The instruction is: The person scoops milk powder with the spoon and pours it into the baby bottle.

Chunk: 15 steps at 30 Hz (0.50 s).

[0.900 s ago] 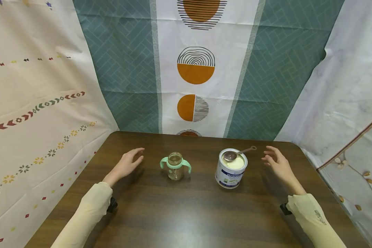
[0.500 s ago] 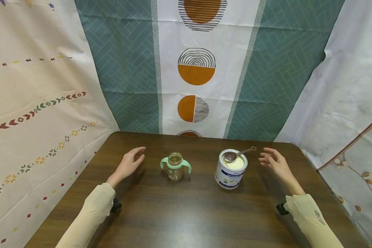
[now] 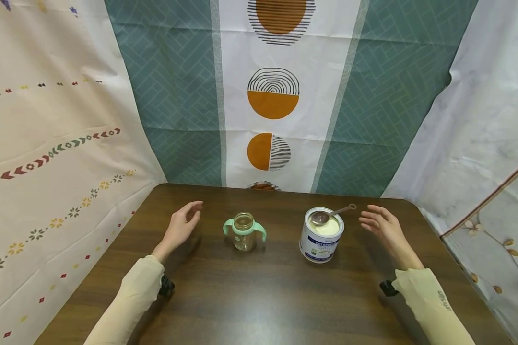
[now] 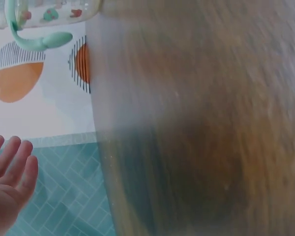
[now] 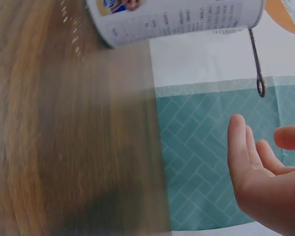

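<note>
Flanking the two containers, both hands were held raised above the desk [image 3: 259, 297] with nothing gripped. The left hand [image 3: 180, 228] was recorded near the left edge, fingers relaxed and slightly apart, palm turned toward the bottle [image 3: 243, 231]; a clear gap of bare wood was noted between them. The right hand [image 3: 382, 225] was recorded toward the right edge, fingers spread and loosely bent, just beside the tin [image 3: 322, 234] but not touching it.

The bottle was seen upright and uncapped near the middle of the desk, toward the far edge, its green handles [image 3: 229, 227] pointing out to either side; the open mouth faced up. The tin was set upright to the right of it, well apart, lid off, pale powder visible inside. A spoon [image 3: 330, 213] was laid across the rim, bowl over the powder, handle projecting toward the right hand, which put the handle within easy reach, as judged.

Patterned cloth [image 3: 272, 96] was hung behind the far edge and at both sides. Nothing was observed between either hand and its nearest container. The wrist views were partly blurred.
</note>
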Tool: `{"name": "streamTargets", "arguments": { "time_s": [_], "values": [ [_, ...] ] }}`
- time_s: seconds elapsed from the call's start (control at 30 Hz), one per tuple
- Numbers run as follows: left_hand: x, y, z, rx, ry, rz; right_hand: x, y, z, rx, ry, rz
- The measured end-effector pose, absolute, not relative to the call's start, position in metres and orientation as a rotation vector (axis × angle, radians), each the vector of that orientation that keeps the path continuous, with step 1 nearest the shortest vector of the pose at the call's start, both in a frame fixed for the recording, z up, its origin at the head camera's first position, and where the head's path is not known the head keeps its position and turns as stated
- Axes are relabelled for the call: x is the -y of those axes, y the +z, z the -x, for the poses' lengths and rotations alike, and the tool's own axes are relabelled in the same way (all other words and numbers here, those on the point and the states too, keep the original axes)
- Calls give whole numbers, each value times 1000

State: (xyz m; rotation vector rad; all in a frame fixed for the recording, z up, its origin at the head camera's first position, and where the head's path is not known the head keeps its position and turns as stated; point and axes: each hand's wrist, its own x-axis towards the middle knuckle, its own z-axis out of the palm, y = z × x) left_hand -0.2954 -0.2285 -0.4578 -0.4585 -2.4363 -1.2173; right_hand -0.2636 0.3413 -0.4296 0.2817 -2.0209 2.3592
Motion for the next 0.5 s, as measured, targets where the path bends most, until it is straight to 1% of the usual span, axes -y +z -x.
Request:
{"name": "streamTargets", "arguments": {
  "time_s": [0.3, 0.5],
  "values": [
    [217, -450, 293, 2401, -1211, 403, -343, -425, 264, 2001, 2484, -166],
    [207, -444, 291, 2373, -1286, 427, -346, -424, 264, 1959, 2565, -113]
  ]
}}
